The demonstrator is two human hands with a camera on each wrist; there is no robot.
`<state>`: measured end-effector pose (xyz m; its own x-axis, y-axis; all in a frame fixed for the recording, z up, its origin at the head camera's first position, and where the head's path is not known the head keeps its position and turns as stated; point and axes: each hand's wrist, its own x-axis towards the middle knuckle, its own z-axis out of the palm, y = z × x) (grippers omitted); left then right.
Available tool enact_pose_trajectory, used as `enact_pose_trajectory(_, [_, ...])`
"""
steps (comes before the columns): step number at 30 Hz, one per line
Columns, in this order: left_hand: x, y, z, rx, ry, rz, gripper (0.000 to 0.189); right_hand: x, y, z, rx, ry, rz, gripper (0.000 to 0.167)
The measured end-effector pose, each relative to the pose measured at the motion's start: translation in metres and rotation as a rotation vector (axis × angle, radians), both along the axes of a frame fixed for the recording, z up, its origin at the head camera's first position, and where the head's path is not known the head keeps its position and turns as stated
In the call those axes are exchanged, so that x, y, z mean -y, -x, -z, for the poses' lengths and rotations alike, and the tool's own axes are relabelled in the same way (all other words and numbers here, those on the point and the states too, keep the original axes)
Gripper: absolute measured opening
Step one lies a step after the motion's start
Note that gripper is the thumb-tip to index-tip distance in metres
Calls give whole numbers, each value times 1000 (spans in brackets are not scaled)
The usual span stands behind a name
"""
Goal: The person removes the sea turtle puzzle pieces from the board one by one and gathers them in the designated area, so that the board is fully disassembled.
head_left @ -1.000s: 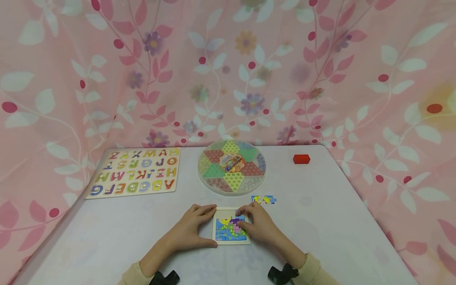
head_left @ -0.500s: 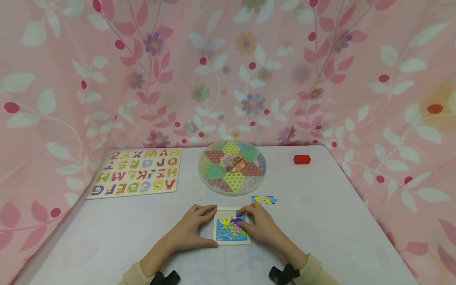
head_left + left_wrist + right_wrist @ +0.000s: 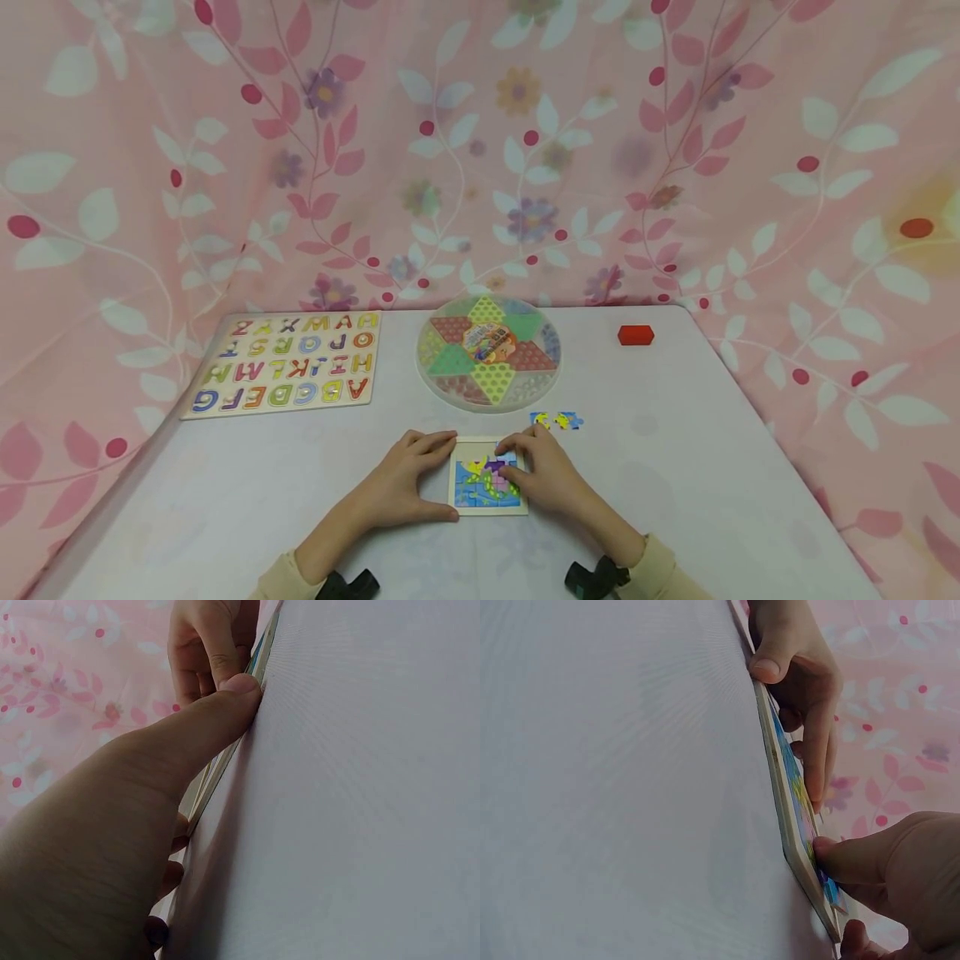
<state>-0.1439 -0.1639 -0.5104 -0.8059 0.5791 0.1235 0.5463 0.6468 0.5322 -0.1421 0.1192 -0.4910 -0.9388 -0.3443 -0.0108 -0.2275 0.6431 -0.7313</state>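
Note:
A small square puzzle tray (image 3: pixel 458 500) with a blue, yellow and purple picture lies near the table's front edge. My left hand (image 3: pixel 408 481) holds its left side, thumb on the near corner and fingers curled over the far corner. In the left wrist view the left hand (image 3: pixel 187 772) has its thumb pressed against the tray's edge (image 3: pixel 216 776). My right hand (image 3: pixel 542 475) rests on the tray's right side, thumb and forefinger curled round a purple puzzle piece (image 3: pixel 497 463) at the upper right. In the right wrist view the right hand (image 3: pixel 885 870) sets its thumb tip on the tray (image 3: pixel 787 795).
Two loose blue and yellow pieces (image 3: pixel 556 420) lie just beyond the right hand. A round star-patterned game board (image 3: pixel 487 352) sits behind them, an alphabet board (image 3: pixel 288 362) at back left, a red block (image 3: pixel 635 335) at back right. Pink flowered cloth hangs around the table.

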Motion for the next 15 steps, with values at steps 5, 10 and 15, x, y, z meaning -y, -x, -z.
enact_pose_trajectory(5, [-1, 1, 0, -2, 3, -1, 108, -1, 1, 2, -52, 13, -10, 15])
enact_pose_trajectory(10, [-1, 0, -1, 0, 3, -3, 109, -2, 2, 3, -86, 25, -27, 16])
enact_pose_trajectory(15, [-1, 0, 1, 2, 2, -6, 109, -3, 3, 7, -110, 23, -31, 23])
